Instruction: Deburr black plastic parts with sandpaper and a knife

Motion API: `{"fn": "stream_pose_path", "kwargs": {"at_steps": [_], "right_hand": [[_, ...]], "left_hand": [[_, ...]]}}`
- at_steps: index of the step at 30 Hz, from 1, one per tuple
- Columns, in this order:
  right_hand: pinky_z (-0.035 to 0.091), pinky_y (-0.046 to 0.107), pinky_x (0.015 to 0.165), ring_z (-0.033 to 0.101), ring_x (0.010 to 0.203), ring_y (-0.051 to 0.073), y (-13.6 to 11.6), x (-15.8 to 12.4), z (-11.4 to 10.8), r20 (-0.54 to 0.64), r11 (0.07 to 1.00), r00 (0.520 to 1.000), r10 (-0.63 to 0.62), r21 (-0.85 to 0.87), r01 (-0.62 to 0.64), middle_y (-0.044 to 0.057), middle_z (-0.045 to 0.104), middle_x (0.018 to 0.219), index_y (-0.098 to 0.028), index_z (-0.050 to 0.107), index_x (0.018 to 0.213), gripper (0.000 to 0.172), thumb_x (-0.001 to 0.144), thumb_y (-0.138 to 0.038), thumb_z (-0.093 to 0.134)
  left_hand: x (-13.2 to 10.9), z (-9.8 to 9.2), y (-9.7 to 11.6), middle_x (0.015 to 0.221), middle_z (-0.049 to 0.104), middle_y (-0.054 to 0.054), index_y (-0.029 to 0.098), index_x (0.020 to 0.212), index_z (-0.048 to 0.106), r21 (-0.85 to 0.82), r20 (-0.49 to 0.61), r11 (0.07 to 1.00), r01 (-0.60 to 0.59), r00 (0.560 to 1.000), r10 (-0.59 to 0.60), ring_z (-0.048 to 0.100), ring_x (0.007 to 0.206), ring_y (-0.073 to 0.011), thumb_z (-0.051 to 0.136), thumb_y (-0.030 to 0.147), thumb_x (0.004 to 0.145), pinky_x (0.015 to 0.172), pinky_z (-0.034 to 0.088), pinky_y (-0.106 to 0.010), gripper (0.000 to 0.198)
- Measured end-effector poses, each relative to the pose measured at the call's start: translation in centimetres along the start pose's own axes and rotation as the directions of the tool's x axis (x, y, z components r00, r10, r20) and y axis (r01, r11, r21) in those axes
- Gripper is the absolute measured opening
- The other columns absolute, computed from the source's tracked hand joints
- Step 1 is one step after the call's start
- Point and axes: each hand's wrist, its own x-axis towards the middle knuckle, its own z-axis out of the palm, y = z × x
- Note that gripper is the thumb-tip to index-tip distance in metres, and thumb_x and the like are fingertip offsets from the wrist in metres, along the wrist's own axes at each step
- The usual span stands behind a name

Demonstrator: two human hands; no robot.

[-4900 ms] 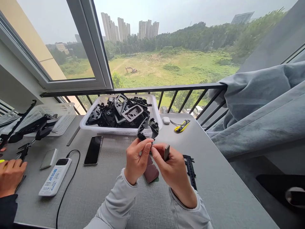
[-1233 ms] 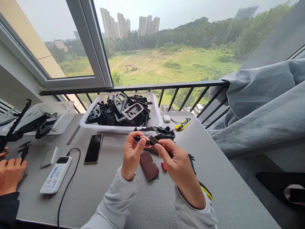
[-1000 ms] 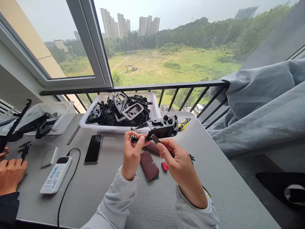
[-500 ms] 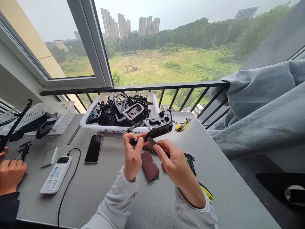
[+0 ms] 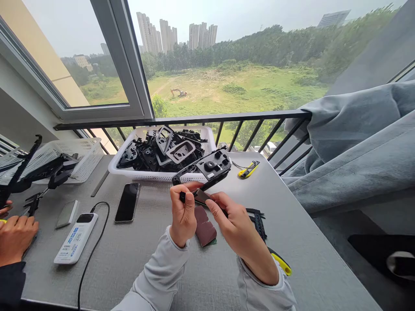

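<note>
Gripping the near end of a black moulded part (image 5: 214, 168), the person's left hand (image 5: 183, 216) appears in the head view with its thumb pressed down over curled fingers, a small piece of the part poking out between them. The part is held in the air above the grey table (image 5: 207, 280), tilted, its broad end up and to the right, in front of the right corner of a white basket (image 5: 162, 175). The right hand (image 5: 231, 220) pinches a flat dark strip (image 5: 203, 197) between thumb and fingers, the strip's tip reaching the part just beside the left thumb; whether the two touch is hard to tell. Below the hands lies a brown sheet (image 5: 205, 229), and near the right wrist lie a black caliper (image 5: 258, 224), partly hidden, and a yellow-and-black handle (image 5: 281, 262). Black pieces (image 5: 147, 155) are heaped in the basket, with a yellow cutter (image 5: 249, 169) to its right. Over on the left are a dark phone (image 5: 127, 202), a white power bank (image 5: 76, 239) with a black cable (image 5: 94, 252), and a pale flat box (image 5: 67, 214). A co-worker's dark sleeve (image 5: 12, 283) shows at the left edge
</note>
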Motion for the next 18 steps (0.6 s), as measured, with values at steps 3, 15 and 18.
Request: {"fn": "stream_pose_path", "kwargs": {"at_steps": [3,15,18], "right_hand": [[0.037,0.025,0.055,0.052,0.057,0.014,0.0,0.0,0.0,0.06,1.0,0.998,-0.013,0.019,0.011,-0.002,0.059,0.064,-0.021,0.057,0.083,0.024,0.092,-0.039,0.044],[0.032,0.024,0.047,0.04,0.052,0.011,0.8,0.0,-0.9,0.023,0.968,0.998,0.061,0.242,-0.064,-0.004,0.048,0.059,-0.02,0.057,0.084,0.031,0.091,-0.048,0.047],[0.032,0.024,0.046,0.038,0.051,0.011,1.1,-0.1,-0.9,0.025,0.962,0.997,0.072,0.262,-0.076,-0.004,0.047,0.059,-0.019,0.057,0.084,0.032,0.09,-0.05,0.048]], "left_hand": [[0.0,0.0,0.0,0.103,0.066,-0.006,0.024,0.097,0.042,0.02,-0.006,0.999,-0.039,0.999,0.039,0.063,0.095,-0.0154,0.039,0.035,0.098,0.082,0.048,-0.032,0.011],[0.6,0.5,1.0,0.092,0.067,0.0,0.025,0.089,0.038,-0.149,-0.121,0.972,0.181,0.972,-0.2,0.067,0.081,-0.0132,0.071,0.032,0.079,0.069,0.053,-0.025,0.036],[0.9,0.6,1.0,0.089,0.067,0.001,0.024,0.087,0.036,-0.181,-0.158,0.956,0.229,0.953,-0.258,0.067,0.075,-0.0117,0.073,0.033,0.077,0.067,0.053,-0.024,0.039]]}}
